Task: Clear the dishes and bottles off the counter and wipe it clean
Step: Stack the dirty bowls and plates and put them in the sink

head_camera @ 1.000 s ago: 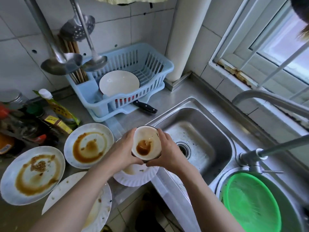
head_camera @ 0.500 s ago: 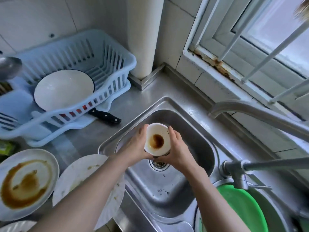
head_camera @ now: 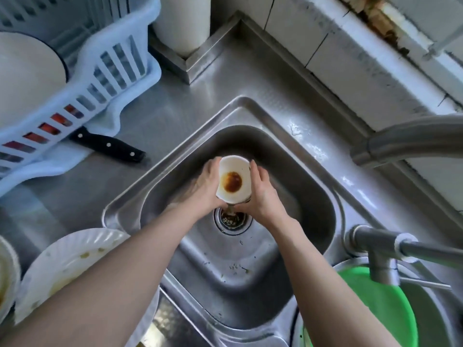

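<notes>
I hold a small white bowl (head_camera: 233, 180) with a brown sauce stain between both hands, low inside the steel sink (head_camera: 313, 196). It is tilted toward me, and brown liquid runs from its lower rim onto the drain (head_camera: 233, 221). My left hand (head_camera: 204, 190) grips its left side and my right hand (head_camera: 263, 196) its right side. A dirty white plate (head_camera: 72, 261) sits on the counter at the lower left, partly under my left forearm. Another dirty dish (head_camera: 6, 276) shows at the left edge.
A light blue dish rack (head_camera: 105, 71) holding a white bowl (head_camera: 27, 73) stands at the back left, with a black-handled knife (head_camera: 110, 147) beside it. Faucet pipes (head_camera: 400, 144) cross the right side. A green basin (head_camera: 375, 311) fills the second sink at the lower right.
Both hands carried the bowl from above the counter plates over into the sink and lowered it above the drain. The bowl is now tipped and its sauce pours out.
</notes>
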